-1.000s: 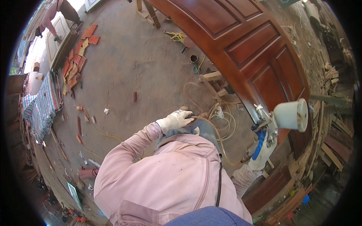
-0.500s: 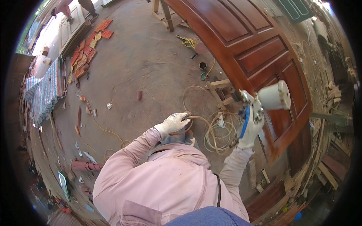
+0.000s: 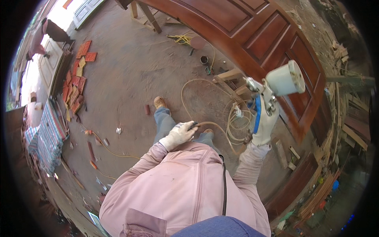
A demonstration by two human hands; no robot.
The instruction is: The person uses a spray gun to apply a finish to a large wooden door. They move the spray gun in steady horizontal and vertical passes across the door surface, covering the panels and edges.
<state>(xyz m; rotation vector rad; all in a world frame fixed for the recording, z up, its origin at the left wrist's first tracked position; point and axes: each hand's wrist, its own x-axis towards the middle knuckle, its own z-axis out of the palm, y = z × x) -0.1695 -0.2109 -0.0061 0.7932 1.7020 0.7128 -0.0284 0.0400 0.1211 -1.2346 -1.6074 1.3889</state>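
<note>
Reddish-brown wooden door (image 3: 252, 51), recessed rectangular panels with moulded borders, glossy finish: raised ahead and to the right, one trestle (image 3: 229, 77) of pale rough timber by its near edge. Spray gun (image 3: 270, 96), polished metal, with a cloudy white plastic cup (image 3: 286, 79), round-lidded and tilted: gripped by the gloved right hand (image 3: 266, 120), a blue strip along the grip, beside the near end of the door; no mist is visible, and whether the trigger is pressed cannot be told. Air hose (image 3: 216, 123), translucent tan, flexible, looped on the floor near the trestle: fingers of the gloved left hand (image 3: 178, 135) curled on it in front of the body, the two hands well apart. Handling note, by judgement: nozzle best held square to the face at an even gap, passes steady and overlapping, panel grooves given care against runs, slack hose lifted clear of the coated wood, cup not tipped too far. Surroundings: grey-brown, dusty concrete floor (image 3: 134, 79); small dark-mouthed can (image 3: 204, 60); yellow cord (image 3: 182, 38), tangled; red and yellow flat rectangular pieces (image 3: 77, 85), loosely heaped; striped woven sheet (image 3: 49, 132), creased, at the left.
</note>
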